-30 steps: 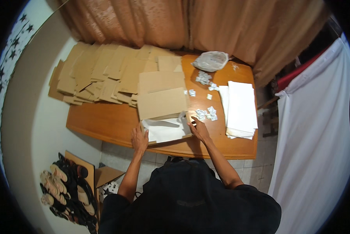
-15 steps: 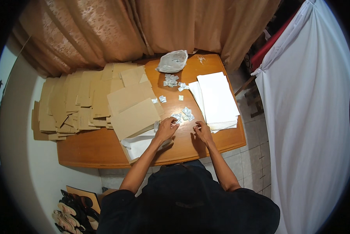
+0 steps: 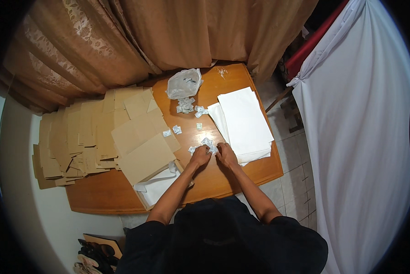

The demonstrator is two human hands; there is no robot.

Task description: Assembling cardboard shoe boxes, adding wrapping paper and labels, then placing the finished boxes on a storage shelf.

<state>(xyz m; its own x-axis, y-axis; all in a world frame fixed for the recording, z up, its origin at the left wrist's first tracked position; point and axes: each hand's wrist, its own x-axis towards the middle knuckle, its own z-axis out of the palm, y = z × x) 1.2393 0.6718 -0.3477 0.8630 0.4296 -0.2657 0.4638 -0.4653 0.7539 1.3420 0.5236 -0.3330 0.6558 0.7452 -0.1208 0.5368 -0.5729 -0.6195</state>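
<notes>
A loose heap of small pale square packets lies on the wooden table, just beyond my hands. At the near left side of this heap is my left hand, its fingers bent and drawn together. My right hand comes in from the other side with curled fingers, the tips against the packets. A small gap separates the two hands. What either hand pinches, if anything, is too small to make out. By my left forearm, an open cardboard box holds white paper.
Many flat brown cardboard pieces cover the table's left side. White paper sheets are stacked at right. At the back sits a translucent plastic bag, with more packets before it. A brown curtain hangs behind; a white cloth hangs at right.
My right hand has moved left to the packet heap and my hands are now closer together. The whole view has shifted slightly, with the table now further left and lower.
</notes>
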